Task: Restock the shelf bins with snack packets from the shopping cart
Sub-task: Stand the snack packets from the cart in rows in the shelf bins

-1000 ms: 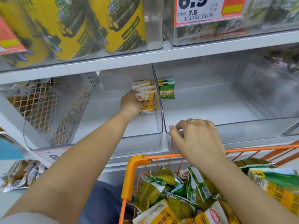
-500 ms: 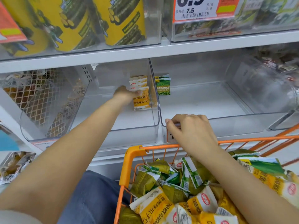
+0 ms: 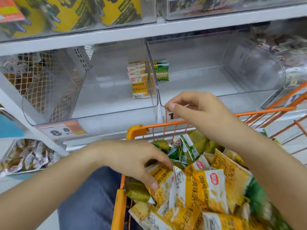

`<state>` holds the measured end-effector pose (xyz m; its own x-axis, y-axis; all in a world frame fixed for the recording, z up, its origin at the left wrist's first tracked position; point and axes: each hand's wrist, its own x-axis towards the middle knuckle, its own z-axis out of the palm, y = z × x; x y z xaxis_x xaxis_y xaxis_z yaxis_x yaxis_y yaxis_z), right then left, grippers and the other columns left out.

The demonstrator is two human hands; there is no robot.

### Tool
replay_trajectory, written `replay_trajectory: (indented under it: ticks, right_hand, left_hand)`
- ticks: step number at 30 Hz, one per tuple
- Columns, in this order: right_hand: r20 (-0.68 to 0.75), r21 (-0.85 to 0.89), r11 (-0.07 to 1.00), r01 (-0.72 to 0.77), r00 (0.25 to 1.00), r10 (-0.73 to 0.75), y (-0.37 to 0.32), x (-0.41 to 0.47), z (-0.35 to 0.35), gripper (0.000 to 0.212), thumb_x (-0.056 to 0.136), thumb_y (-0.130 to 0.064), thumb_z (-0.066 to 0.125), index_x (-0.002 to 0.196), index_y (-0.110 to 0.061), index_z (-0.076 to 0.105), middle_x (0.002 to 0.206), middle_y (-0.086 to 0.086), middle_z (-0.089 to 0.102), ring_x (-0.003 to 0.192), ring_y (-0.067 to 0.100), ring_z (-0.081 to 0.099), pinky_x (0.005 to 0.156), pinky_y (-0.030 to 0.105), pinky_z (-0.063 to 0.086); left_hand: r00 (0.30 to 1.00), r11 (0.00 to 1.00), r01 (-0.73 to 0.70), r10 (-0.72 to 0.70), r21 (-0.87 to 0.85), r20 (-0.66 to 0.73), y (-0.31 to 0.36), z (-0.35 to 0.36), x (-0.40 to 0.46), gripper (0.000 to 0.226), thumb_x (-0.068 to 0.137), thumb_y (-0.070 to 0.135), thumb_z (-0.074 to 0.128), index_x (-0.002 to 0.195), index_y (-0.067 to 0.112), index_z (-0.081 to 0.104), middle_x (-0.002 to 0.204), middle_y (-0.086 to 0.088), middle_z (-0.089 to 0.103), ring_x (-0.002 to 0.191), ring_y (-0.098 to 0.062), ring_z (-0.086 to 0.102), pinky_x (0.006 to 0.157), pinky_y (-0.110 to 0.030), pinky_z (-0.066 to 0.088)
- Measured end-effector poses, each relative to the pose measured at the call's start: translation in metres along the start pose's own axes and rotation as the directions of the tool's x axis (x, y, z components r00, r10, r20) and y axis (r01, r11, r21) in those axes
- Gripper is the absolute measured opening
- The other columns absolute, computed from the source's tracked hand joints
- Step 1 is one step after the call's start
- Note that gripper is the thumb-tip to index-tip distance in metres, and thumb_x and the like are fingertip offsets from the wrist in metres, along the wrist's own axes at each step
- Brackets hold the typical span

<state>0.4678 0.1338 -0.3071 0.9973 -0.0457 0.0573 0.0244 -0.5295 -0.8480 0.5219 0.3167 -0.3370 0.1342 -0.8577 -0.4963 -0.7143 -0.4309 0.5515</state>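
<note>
The left hand [image 3: 132, 161]'s fingertips are hidden among yellow packets [image 3: 207, 188]; the shopping cart [image 3: 137, 128] is cut off below, and its right-hand packets are blurred.

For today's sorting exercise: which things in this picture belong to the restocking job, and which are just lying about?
Part of the job:
- orange cart
- yellow packets and green packets in the cart
- left bin with standing yellow packets
- right bin with a green packet
- left hand, right hand

Lying about:
- yellow canisters
- price tag
- wrapped sweets
</note>
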Motion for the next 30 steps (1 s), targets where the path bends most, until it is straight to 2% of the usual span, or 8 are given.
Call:
replay_trajectory:
  ticks: [3,6,9,12,14,20,27,30]
  right_hand:
    - [-0.030,0.076,0.996,-0.039,0.999,0.041,0.010,-0.008,0.002,0.016,0.091,-0.033,0.058,0.092,-0.025,0.072,0.090,-0.005,0.073,0.088,0.011,0.067,0.089,0.039,0.051]
    - [-0.032,0.177,0.978,-0.114,0.992,0.122,0.021,-0.010,0.004,0.014,0.091,-0.027,0.059,0.087,-0.023,0.072,0.088,-0.002,0.074,0.081,0.010,0.069,0.089,0.037,0.052]
    - [-0.007,0.255,0.955,-0.151,0.987,0.158,0.027,-0.009,0.008,0.017,0.089,-0.031,0.059,0.090,-0.020,0.071,0.089,-0.001,0.074,0.081,0.010,0.070,0.084,0.034,0.054]
    - [0.039,0.349,0.921,-0.171,0.985,0.168,0.023,-0.013,0.009,0.040,0.072,-0.052,0.058,0.091,-0.019,0.071,0.086,-0.004,0.074,0.079,0.008,0.070,0.079,0.029,0.056]
    - [0.039,0.373,0.914,-0.161,0.987,0.158,0.019,-0.012,0.011,0.048,0.061,-0.054,0.060,0.089,-0.016,0.070,0.081,-0.002,0.074,0.074,0.007,0.069,0.074,0.027,0.056]
    - [-0.132,0.434,0.897,-0.077,0.980,0.148,0.014,0.005,0.015,0.007,0.083,-0.015,0.069,0.077,-0.010,0.069,0.066,0.007,0.068,0.056,0.008,0.063,0.055,0.018,0.054]
    - [-0.372,0.200,0.978,0.059,0.928,0.020,0.006,0.030,0.018,0.011,0.082,-0.030,0.071,0.071,-0.029,0.070,0.068,-0.007,0.070,0.070,0.010,0.066,0.071,0.034,0.055]
    - [-0.300,-0.422,0.906,-0.033,0.948,-0.105,0.020,0.043,0.009,0.027,0.093,-0.046,0.051,0.112,-0.031,0.063,0.105,-0.009,0.068,0.102,0.016,0.061,0.084,0.033,0.046]
  left_hand:
    - [0.998,0.984,0.056,-0.059,0.169,0.012,0.001,0.007,0.008,0.067,0.079,0.044,0.074,0.138,0.029,0.045,0.127,0.007,0.050,0.115,-0.009,0.046,0.099,-0.031,0.039]
    - [0.993,0.977,0.061,-0.038,0.204,-0.115,-0.002,0.006,0.008,0.046,0.074,0.047,0.076,0.111,0.025,0.060,0.105,0.006,0.054,0.099,-0.011,0.050,0.088,-0.035,0.043]
    - [0.941,0.995,0.052,-0.076,-0.081,-0.329,-0.005,-0.007,-0.003,0.026,0.073,0.039,0.081,0.085,0.030,0.060,0.086,0.014,0.061,0.081,0.000,0.056,0.072,-0.021,0.046]
    - [0.781,0.786,-0.157,-0.272,-0.598,-0.562,0.001,-0.013,-0.003,0.032,0.063,0.030,0.078,0.093,0.026,0.066,0.086,0.013,0.073,0.080,-0.001,0.067,0.074,-0.016,0.052]
    - [0.680,0.687,-0.246,-0.380,-0.684,-0.627,0.004,-0.011,0.003,0.043,0.061,0.029,0.076,0.101,0.022,0.067,0.092,0.006,0.075,0.087,-0.007,0.070,0.078,-0.021,0.055]
    - [0.695,0.539,-0.308,-0.436,-0.784,-0.572,0.012,-0.012,0.006,0.043,0.068,0.032,0.069,0.108,0.017,0.066,0.096,-0.003,0.075,0.090,-0.016,0.072,0.081,-0.027,0.056]
    - [0.477,0.676,-0.321,-0.490,-0.664,-0.729,0.004,-0.031,-0.005,0.027,0.070,0.025,0.073,0.096,0.018,0.070,0.086,0.000,0.076,0.081,-0.015,0.073,0.074,-0.026,0.058]
    - [0.299,0.718,-0.314,-0.546,-0.621,-0.782,-0.027,-0.053,-0.006,0.012,0.080,0.015,0.072,0.090,0.021,0.071,0.079,0.005,0.075,0.074,-0.006,0.069,0.066,-0.019,0.055]
